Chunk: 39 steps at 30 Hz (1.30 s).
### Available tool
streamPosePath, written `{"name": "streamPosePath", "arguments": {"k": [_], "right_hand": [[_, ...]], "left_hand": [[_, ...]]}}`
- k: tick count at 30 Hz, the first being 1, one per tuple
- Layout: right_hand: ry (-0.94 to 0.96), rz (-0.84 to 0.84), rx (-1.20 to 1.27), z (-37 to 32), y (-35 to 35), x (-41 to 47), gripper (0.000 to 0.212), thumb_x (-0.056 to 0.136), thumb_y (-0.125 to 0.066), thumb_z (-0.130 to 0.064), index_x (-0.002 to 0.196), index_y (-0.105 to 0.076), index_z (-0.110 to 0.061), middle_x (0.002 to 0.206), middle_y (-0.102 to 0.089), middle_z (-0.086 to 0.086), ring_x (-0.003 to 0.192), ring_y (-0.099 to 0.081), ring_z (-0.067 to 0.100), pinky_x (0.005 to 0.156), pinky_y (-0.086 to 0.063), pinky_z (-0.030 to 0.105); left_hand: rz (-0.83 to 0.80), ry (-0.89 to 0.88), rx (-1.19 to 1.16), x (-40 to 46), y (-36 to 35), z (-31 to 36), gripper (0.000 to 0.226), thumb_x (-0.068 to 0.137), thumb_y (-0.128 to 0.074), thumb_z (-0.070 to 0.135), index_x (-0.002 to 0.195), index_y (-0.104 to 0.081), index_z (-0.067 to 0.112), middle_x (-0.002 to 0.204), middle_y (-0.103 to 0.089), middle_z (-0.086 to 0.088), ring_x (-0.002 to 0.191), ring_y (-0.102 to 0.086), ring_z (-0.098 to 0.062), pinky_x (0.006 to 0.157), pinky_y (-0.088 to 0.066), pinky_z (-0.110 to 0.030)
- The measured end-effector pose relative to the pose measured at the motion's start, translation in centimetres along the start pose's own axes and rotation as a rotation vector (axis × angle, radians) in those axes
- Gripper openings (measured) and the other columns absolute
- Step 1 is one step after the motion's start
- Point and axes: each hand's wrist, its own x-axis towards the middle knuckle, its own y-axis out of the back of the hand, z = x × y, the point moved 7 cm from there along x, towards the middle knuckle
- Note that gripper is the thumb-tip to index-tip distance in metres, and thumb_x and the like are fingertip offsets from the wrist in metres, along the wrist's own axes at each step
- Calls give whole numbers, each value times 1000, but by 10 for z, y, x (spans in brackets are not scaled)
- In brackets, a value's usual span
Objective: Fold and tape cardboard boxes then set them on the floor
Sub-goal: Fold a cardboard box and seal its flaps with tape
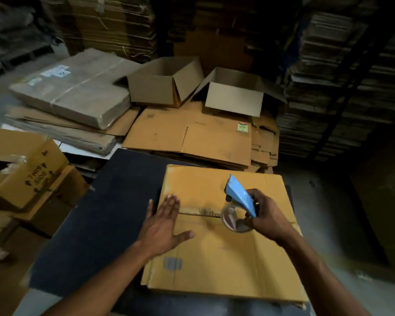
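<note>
A yellow-brown cardboard box [214,258] stands on a dark table [96,224] with its two top flaps folded shut, their seam running left to right. My left hand [163,226] lies flat with straight fingers on the flaps at the seam's left end. My right hand [266,215] grips a blue tape dispenser [238,197] with a clear tape roll, held just above the seam near the box's middle.
Two open brown boxes [164,85] [233,94] sit on flattened cardboard [187,135] behind the table. A wrapped bundle [78,92] lies at the back left, a printed box [21,169] at left. Tall cardboard stacks [340,76] line the right and back.
</note>
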Motion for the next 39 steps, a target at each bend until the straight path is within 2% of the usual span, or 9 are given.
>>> {"name": "streamPosePath", "arguments": {"k": [5,14,18,22,25,27,30,33,39], "right_hand": [[68,-29,8,-33,-47,32,66,72,-89,-8,122,-55,-33,115,-63,-13,106,-62,2,78,-58,22],[118,-102,-48,-35,-92,60,69,74,-90,-11,129,-54,-30,123,-63,-11,114,-62,3,88,-60,29],[136,-109,-127,-32,-100,59,69,72,-93,-15,128,-54,-29,118,-65,-12,109,-63,1,81,-58,21],[157,-120,-201,-31,-105,58,67,75,-91,-21,128,-53,-32,120,-61,-19,110,-58,-4,79,-55,14],[170,-141,-251,-32,-106,62,67,77,-90,-26,131,-52,-36,121,-60,-22,113,-58,-1,82,-56,16],[188,-157,-276,-33,-106,65,68,77,-90,-31,134,-54,-34,123,-62,-19,114,-59,2,84,-58,22],[204,-169,-299,-35,-108,67,71,76,-90,-32,137,-54,-30,125,-63,-16,115,-60,4,86,-60,26],[217,-186,-327,-40,-110,68,68,78,-89,-27,136,-53,-31,122,-62,-15,114,-60,5,84,-58,22],[224,-226,-400,-47,-117,71,70,79,-88,-27,139,-51,-30,125,-61,-11,114,-56,9,82,-53,21]], "left_hand": [[65,14,-336,7,-4,-17,127,72,-31,99,164,-19,12,172,-3,0,153,7,-7,121,5,-27],[306,12,-585,13,-9,-37,95,89,-38,84,144,-60,10,155,-50,-2,147,-41,-12,120,-40,-41],[348,-20,-619,11,-7,-38,55,94,-68,52,131,-70,12,148,-59,0,144,-46,-12,114,-47,-41],[373,-29,-654,9,0,-40,44,94,-73,35,132,-70,14,145,-62,1,140,-51,-12,113,-48,-39],[440,169,-829,1,26,-53,28,100,-66,30,126,-73,20,126,-72,10,113,-69,-9,92,-58,-24],[376,408,-1194,-1,36,-59,25,104,-59,40,111,-76,23,106,-77,11,89,-72,-9,68,-53,-18],[65,705,-1743,-3,31,-41,53,102,-49,61,108,-73,14,97,-79,-5,76,-70,-17,55,-48,-26],[-110,767,-1882,-9,33,-24,56,100,-52,63,105,-74,12,85,-79,-8,65,-67,-17,53,-48,-28],[-35,785,-1891,-8,32,-30,30,99,-68,40,108,-74,13,87,-79,-9,65,-68,-15,52,-52,-28]]}}
